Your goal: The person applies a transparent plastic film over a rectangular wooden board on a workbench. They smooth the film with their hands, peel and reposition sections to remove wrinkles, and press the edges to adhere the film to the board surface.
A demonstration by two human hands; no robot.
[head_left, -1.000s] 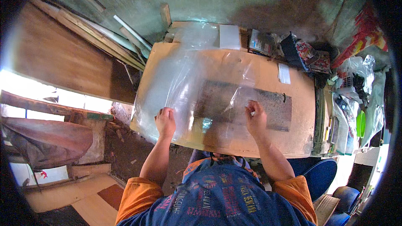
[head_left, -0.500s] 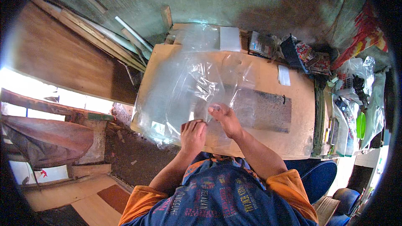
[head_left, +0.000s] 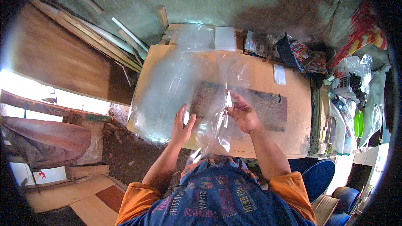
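Observation:
A clear plastic sheet (head_left: 217,130), shiny and creased, stands over the table in front of me and hangs down toward my lap. My right hand (head_left: 243,115) pinches its right side between thumb and fingers. To its left, my left hand (head_left: 181,127) has thumb and fingers apart, with a bright glint of plastic between them; no grip shows there. Beside the left hand lies a stack of clear plastic sheets (head_left: 161,96) on the table's left part. Under the lifted sheet is a dark, worn rectangular board (head_left: 268,108), partly seen through the plastic.
The tan tabletop (head_left: 295,136) reaches toward the wall. Along its back edge are a white stack (head_left: 225,38), a dark blue bag (head_left: 287,52) and a small white packet (head_left: 279,74). Plastic bags (head_left: 368,100) hang at the right. Wooden boards (head_left: 83,35) lean at the left.
My hands have moved apart, the left one leftward and the right one rightward. The plastic between them has shifted toward me off the stack, baring more of the dark board's left end.

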